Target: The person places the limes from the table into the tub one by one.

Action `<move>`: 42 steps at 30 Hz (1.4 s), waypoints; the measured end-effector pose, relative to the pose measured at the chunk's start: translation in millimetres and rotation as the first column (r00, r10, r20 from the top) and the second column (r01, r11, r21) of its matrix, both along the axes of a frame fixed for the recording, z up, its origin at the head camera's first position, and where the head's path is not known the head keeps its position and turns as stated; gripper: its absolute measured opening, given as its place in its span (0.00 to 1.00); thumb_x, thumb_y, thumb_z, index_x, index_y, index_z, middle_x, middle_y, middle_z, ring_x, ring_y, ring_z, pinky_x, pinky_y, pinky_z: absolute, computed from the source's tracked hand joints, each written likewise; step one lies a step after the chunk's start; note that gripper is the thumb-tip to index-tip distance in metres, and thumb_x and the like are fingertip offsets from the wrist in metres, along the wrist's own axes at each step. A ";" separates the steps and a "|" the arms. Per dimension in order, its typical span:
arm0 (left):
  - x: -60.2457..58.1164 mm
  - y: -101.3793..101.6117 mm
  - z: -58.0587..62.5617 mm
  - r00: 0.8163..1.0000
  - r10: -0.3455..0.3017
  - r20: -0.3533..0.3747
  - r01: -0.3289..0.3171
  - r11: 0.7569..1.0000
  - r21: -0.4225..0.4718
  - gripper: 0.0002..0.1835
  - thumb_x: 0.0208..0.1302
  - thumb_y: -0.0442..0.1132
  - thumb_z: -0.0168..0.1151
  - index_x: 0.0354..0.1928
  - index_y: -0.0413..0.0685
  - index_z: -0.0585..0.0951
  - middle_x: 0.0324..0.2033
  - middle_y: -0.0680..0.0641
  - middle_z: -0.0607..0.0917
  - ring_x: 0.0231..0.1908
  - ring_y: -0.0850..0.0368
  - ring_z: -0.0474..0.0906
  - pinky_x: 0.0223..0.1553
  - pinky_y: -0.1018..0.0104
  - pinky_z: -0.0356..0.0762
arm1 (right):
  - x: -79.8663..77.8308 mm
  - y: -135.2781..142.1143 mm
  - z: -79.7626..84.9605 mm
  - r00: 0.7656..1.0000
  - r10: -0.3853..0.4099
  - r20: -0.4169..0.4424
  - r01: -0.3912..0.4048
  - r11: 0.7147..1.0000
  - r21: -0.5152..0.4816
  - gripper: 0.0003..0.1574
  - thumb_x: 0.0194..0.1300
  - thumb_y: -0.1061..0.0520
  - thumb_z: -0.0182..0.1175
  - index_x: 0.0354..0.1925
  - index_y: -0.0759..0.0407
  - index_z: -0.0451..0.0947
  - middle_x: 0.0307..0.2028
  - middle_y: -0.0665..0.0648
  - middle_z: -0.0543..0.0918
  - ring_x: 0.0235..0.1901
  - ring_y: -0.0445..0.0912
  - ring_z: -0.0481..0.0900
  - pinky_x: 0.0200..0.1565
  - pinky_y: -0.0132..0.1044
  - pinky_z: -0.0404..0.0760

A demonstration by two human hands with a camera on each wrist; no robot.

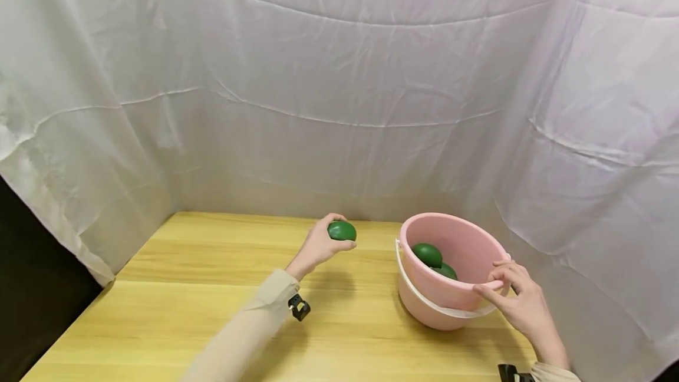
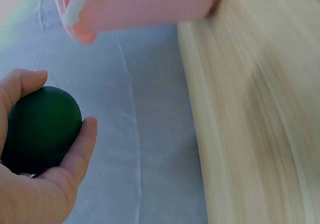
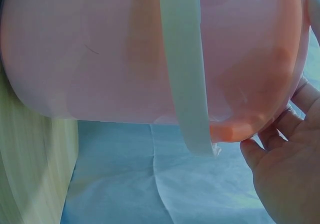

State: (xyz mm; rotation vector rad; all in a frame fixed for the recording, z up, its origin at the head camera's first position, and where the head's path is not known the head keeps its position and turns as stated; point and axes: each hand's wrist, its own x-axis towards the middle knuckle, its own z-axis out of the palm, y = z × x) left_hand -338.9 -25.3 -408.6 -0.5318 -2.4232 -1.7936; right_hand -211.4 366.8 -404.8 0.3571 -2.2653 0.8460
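Note:
My left hand (image 1: 320, 244) holds a smooth, dark green, avocado-like fruit (image 1: 342, 230) above the table, to the left of the bucket. In the left wrist view, thumb and fingers curl around this fruit (image 2: 44, 126). A pink bucket (image 1: 424, 308) with a white handle (image 1: 408, 280) stands on the table at the right. Inside it lie green fruits of the same look (image 1: 427, 254), partly hidden by the near wall. My right hand (image 1: 522, 302) grips the bucket's right rim between thumb and fingers. The right wrist view shows those fingertips (image 3: 251, 151) at the rim.
The light wooden table (image 1: 175, 311) extends to the left of the bucket. White cloth (image 1: 339, 105) hangs behind the table and along both sides. A dark area (image 1: 37, 264) shows beyond the left cloth.

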 end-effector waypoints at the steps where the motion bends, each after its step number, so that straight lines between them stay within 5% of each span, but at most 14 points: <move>1: 0.7 4.6 1.1 1.000 0.001 0.000 -0.001 1.000 0.003 0.29 0.50 0.43 0.76 0.56 0.55 0.76 0.49 0.42 0.80 0.42 0.50 0.80 0.37 0.61 0.82 | 0.1 -0.2 -0.5 1.000 0.000 -0.003 0.000 1.000 -0.001 0.21 0.41 0.62 0.79 0.24 0.46 0.76 0.44 0.31 0.73 0.53 0.23 0.65 0.59 0.12 0.53; 24: 21.0 84.2 46.6 0.984 -0.093 -0.152 0.095 0.995 0.006 0.29 0.54 0.42 0.74 0.57 0.56 0.74 0.47 0.47 0.82 0.39 0.57 0.81 0.36 0.66 0.81 | -1.6 1.0 -3.5 1.000 0.002 -0.014 -0.002 1.000 0.002 0.21 0.41 0.62 0.79 0.24 0.46 0.76 0.44 0.32 0.73 0.52 0.24 0.65 0.58 0.11 0.53; 35: 25.9 118.1 54.0 0.950 -0.177 -0.257 0.153 0.982 -0.109 0.28 0.60 0.44 0.69 0.59 0.57 0.69 0.49 0.51 0.78 0.39 0.62 0.78 0.36 0.71 0.79 | -0.6 1.2 -2.7 1.000 -0.001 -0.010 0.001 1.000 0.013 0.21 0.42 0.61 0.79 0.24 0.45 0.75 0.44 0.34 0.73 0.52 0.23 0.65 0.57 0.11 0.53; 42: 24.7 134.7 53.4 0.909 -0.167 -0.383 0.042 0.949 -0.313 0.29 0.58 0.45 0.70 0.62 0.55 0.73 0.53 0.48 0.77 0.44 0.59 0.76 0.41 0.73 0.76 | 0.1 0.8 -2.3 1.000 -0.004 -0.007 0.004 1.000 0.014 0.21 0.42 0.60 0.79 0.23 0.45 0.75 0.45 0.34 0.73 0.53 0.23 0.64 0.56 0.11 0.52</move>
